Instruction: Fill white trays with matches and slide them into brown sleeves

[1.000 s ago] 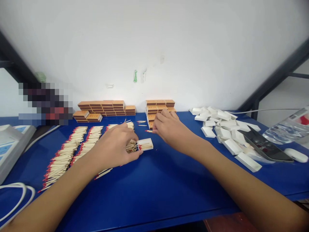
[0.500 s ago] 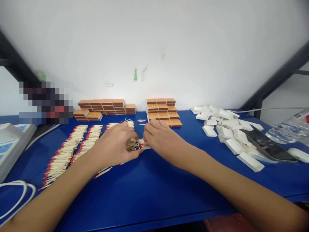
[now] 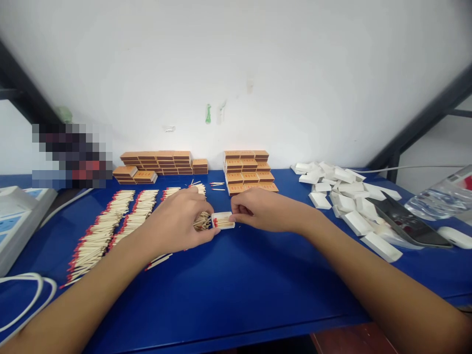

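Note:
A small white matchbox tray (image 3: pixel 223 220) with red-tipped matches in it lies on the blue table (image 3: pixel 236 285) between my hands. My left hand (image 3: pixel 177 221) is curled over a loose bundle of matches (image 3: pixel 202 221) just left of the tray, its thumb touching the tray's near corner. My right hand (image 3: pixel 258 209) is closed in a pinch, fingertips against the tray's right end. Rows of matches (image 3: pixel 106 223) stretch out to the left of my left hand.
Orange matchboxes are stacked at the back in two groups (image 3: pixel 158 164) (image 3: pixel 249 169). A heap of white empty trays (image 3: pixel 342 191) lies right, beside a dark phone (image 3: pixel 405 221), a white mouse-like object (image 3: pixel 455 237) and a plastic bag (image 3: pixel 438 194). A white device (image 3: pixel 18 216) and cable (image 3: pixel 22 300) sit left.
My right hand came back from the orange stack to the tray, covered it, then slid to its right end. The left hand stayed on the match bundle.

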### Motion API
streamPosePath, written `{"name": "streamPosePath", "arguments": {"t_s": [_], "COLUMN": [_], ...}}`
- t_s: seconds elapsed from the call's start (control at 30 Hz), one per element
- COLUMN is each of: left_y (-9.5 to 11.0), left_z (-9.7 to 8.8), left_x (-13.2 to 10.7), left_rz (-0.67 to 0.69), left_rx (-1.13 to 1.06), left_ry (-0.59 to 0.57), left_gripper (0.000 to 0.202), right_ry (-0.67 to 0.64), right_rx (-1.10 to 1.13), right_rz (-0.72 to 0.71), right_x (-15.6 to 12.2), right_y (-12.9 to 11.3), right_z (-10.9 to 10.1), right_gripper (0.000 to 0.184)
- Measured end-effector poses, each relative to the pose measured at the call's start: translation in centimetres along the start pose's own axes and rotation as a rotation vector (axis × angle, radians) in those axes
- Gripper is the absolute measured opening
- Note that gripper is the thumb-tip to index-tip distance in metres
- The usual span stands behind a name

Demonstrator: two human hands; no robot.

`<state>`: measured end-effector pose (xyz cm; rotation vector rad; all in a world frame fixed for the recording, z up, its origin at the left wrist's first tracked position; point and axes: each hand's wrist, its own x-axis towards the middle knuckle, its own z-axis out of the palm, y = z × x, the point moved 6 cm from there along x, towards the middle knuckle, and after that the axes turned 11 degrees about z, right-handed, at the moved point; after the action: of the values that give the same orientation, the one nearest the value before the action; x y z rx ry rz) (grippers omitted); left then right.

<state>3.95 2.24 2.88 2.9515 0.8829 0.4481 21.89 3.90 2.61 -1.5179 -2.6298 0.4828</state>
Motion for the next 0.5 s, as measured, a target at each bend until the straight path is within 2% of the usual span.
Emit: {"name": "streamPosePath", "arguments": {"t_s": [0.13,0.2,0.27,0.33,0.4,0.5], "left_y": [0.2,0.4,0.7,0.9,1.0,1.2], "left_z": [0.1,0.3,0.5,0.6,0.6,0.5], "left_x": [0.1,0.1,0.1,0.1,0.1,0.2], "left_rz": [-0.009,-0.007,0.000,0.008,0.016,0.028], "left_rx": [-0.012,-0.019,-0.025,-0.033,-0.040,-0.042], "left_ry": [-0.008,-0.019,-0.030,-0.035,-0.032,-0.027], "left_gripper": [0.026,0.025,0.025,0.025,0.025,0.025], "right_ry": [0.035,0.143,0.313,0.400,0.389,0.352], "right_rx": [0.029,-0.025,-0.210,-0.379,-0.455,-0.485], "right_rz": [0.020,0.060,0.069,0.058,0.069,0.088], "right_x": [0.8,2.0,3.5,5.1,6.7,8.0], "right_y": [-0.3,-0.2,-0.4,-0.8,-0.8,-0.5], "right_z": [0.3,0.0,-0.6,-0.5,0.0,0.6], "right_gripper": [0.018,0.016,0.015,0.024,0.031,0.032]}}
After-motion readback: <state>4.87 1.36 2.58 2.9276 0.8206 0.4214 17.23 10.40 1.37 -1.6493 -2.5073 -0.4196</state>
